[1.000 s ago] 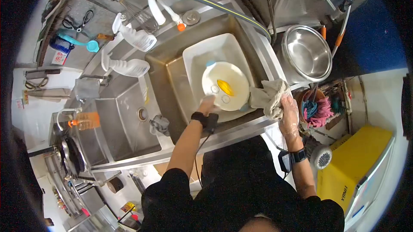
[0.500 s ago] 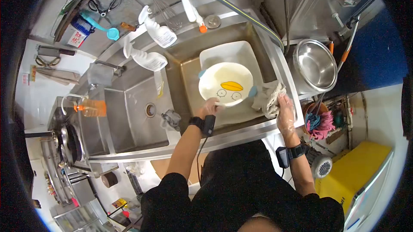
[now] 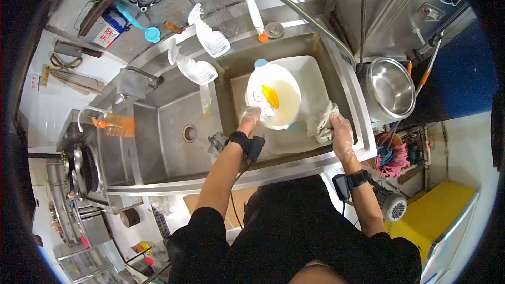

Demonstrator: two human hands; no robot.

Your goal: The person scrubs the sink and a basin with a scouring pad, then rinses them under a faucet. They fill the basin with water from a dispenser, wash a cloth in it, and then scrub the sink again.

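A white bowl (image 3: 286,97) with a yellow beak, two drawn eyes and blue ear-like tabs sits over a white rectangular tub (image 3: 311,71) in the right sink basin. My left hand (image 3: 251,118) is closed on the bowl's near-left rim; its fingertips are partly blurred. In my right hand (image 3: 342,132) is a crumpled, wet beige cloth (image 3: 323,125), held at the right of the tub, apart from the bowl. Both hands seem to wear thin clear gloves.
Two white spray bottles (image 3: 212,42) stand along the sink divider and back ledge. A white-and-orange faucet (image 3: 255,16) reaches in from behind. A bottle of orange liquid (image 3: 117,125) is at left, a steel pot (image 3: 390,88) at right. A hose (image 3: 302,10) crosses above.
The bowl has turned clockwise, its beak now facing right, and is tilted. My right hand and the cloth have moved slightly left and down into the tub. The whole view has shifted a little.
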